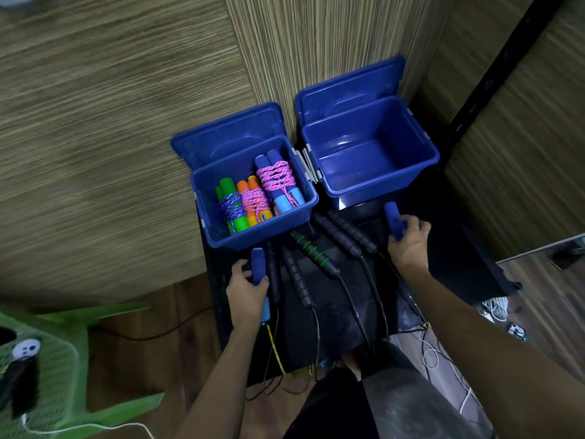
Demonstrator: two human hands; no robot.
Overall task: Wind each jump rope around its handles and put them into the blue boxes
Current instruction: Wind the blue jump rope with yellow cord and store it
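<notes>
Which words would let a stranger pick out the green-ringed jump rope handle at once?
Start at the blue plastic box holding three wound ropes. On the black surface just before it lie several dark foam handles. The green-ringed black foam handle is the only one with bright green bands.

dim indoor light | wide-angle edge warp | motion blur left | soft focus

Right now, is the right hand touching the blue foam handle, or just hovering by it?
Touching. The head view shows the right hand with fingers curled around the lower part of the blue foam handle, whose top sticks out above the hand.
</notes>
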